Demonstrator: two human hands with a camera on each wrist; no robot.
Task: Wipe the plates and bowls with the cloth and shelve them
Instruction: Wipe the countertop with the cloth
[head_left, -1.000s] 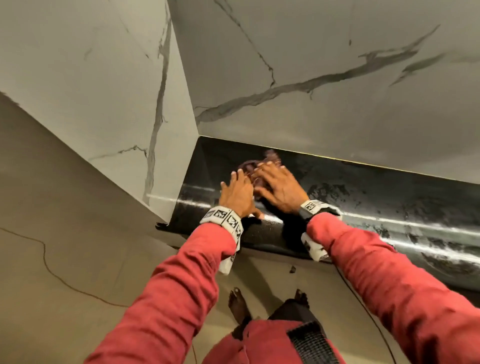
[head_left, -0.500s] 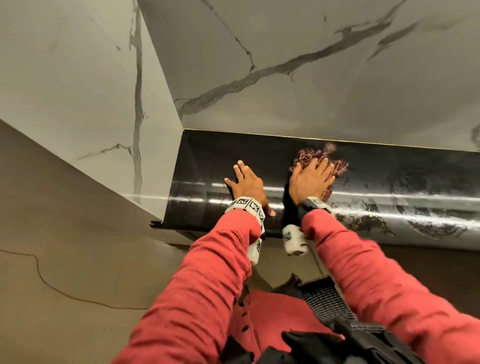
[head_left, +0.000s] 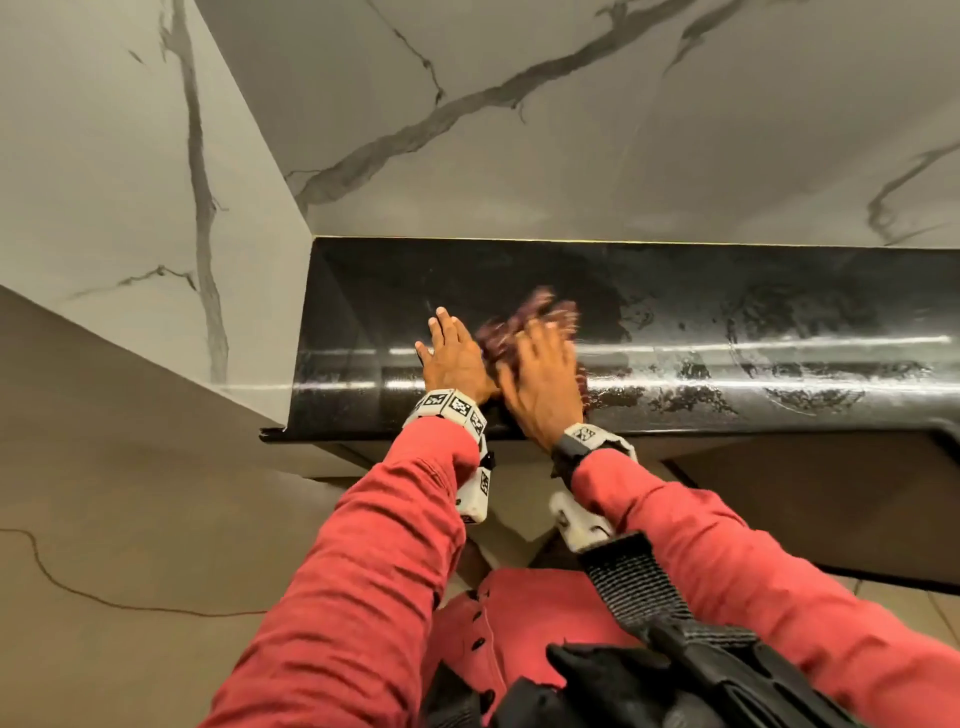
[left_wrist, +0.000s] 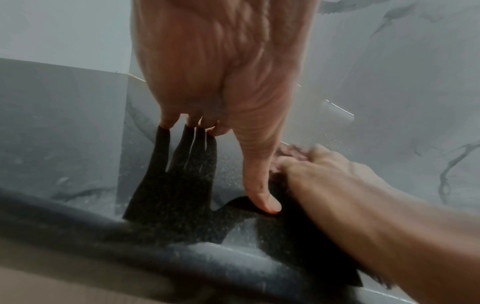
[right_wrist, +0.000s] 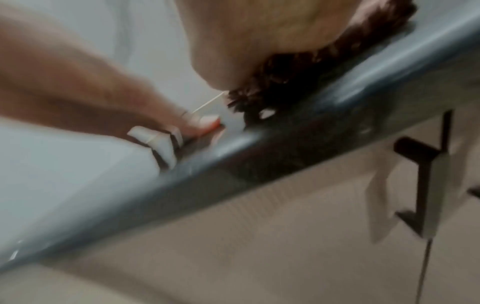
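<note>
Left hand (head_left: 454, 358) flat, fingers straight, on black counter (head_left: 727, 322); right hand (head_left: 540, 374), blurred, apparently presses brown cloth (head_left: 524, 319) down with fingers extended

cloth (head_left: 524, 325) on countertop (head_left: 727, 312), under right hand (head_left: 540, 374), left hand (head_left: 454, 358) beside

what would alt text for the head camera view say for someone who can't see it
A person in red sleeves leans over a glossy black countertop set against marble-veined walls, the right hand pressing a reddish-brown cloth flat on it, blurred by motion. The left hand rests flat on the counter just beside it, fingers straight. No plates or bowls are in view.
</note>
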